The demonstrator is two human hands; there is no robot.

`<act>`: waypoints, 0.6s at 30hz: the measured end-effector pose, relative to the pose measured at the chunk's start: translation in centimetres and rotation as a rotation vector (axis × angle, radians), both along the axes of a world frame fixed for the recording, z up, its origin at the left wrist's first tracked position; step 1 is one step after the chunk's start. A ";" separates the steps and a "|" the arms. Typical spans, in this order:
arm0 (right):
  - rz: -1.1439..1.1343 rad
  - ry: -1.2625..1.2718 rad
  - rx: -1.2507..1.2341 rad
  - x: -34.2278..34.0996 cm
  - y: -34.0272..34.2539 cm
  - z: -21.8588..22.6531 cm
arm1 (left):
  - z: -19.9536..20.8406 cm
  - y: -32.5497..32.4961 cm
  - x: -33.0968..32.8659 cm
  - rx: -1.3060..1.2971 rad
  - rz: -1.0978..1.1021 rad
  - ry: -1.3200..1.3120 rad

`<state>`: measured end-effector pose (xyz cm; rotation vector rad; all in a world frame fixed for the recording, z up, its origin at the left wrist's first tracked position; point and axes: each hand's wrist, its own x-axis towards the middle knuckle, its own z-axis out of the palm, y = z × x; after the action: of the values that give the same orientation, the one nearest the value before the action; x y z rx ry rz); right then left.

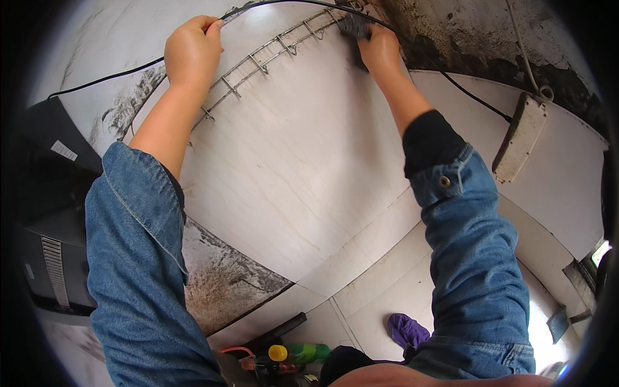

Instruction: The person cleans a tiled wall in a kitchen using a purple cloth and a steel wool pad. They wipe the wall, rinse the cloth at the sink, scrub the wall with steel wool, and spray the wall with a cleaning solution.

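A black cable (284, 2) arcs along the far side, above a metal wire rack with hooks (258, 64) fixed to the pale tiled surface (290, 174). My left hand (192, 55) is closed, pinching the cable between thumb and fingers just beyond the rack's left part. At the rack's far right end, my right hand (379, 51) is closed round a dark grey cloth or pad (354, 27), blurred, its exact kind unclear. That pad touches or covers the end of the rack, and the cable passes close above the hand.
The cable leads to a dirty white power strip (521, 138) at right and a black appliance (55, 161) at left. Dark grime stains the wall (445, 39). Below lie a green bottle with a yellow cap (303, 353) and a purple shoe (407, 331) on the floor.
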<state>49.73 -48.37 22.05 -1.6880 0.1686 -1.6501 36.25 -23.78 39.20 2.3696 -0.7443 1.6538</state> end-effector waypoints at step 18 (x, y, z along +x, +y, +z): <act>0.323 -0.443 0.463 -6.6 -0.8 -1.8 | 1.4 -1.6 -1.3 0.046 -0.040 -0.078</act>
<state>43.18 -49.21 20.22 -0.9274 0.0498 -1.5474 34.95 -25.36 40.64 2.3162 -0.8457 1.7399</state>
